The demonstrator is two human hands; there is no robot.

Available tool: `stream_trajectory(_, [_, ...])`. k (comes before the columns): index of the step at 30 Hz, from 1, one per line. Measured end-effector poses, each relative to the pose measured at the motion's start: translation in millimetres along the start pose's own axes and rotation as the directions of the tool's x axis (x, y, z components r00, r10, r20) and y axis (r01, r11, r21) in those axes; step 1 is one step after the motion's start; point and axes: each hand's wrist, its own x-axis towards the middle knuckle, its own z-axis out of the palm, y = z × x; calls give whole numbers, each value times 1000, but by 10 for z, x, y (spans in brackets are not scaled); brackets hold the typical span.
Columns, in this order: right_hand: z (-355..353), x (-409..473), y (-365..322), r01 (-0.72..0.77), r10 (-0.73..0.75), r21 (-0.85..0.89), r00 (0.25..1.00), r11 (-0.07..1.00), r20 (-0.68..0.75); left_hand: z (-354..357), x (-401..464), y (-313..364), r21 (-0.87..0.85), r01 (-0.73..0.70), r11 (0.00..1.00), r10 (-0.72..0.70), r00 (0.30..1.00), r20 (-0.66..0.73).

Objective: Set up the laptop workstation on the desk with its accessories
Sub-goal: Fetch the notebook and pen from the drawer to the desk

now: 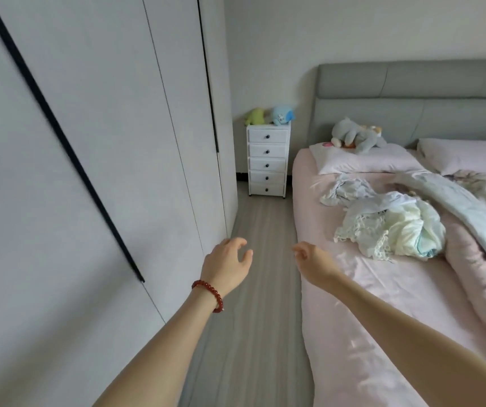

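From my head camera I look down a strip of wooden floor (253, 289) between a wall of wardrobe doors (89, 142) and the bed (368, 318). My left hand (227, 264), with a red bead bracelet (209, 294) at the wrist, is stretched out ahead, fingers loosely curled and holding nothing. My right hand (312, 261) reaches forward beside it, over the edge of the pink sheet, its fingers also slack and bent, and it carries nothing either.

At the far end stands a white chest of drawers (268, 163) with two plush toys (268, 115) on top. On the bed lie a crumpled heap of pale clothing (383, 221), a quilt (477, 201), pillows (365, 160) and another stuffed animal (356, 135) by the grey headboard (412, 98).

No laptop, desk or accessory shows anywhere in this view, so I cannot say where they are. As I judge it, the setup has not begun: everything is left, starting with finding the laptop.
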Motion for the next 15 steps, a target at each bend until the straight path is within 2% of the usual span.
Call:
stream_trajectory(8, [-62, 2451, -217, -4, 4, 28, 1000, 1000, -14, 9, 2551, -289, 28, -33, 999, 33, 999, -18])
stream_trajectory(15, [-460, 4672, -332, -62, 64, 33, 996, 998, -56, 7, 5027, -342, 36, -90, 995, 89, 996, 14])
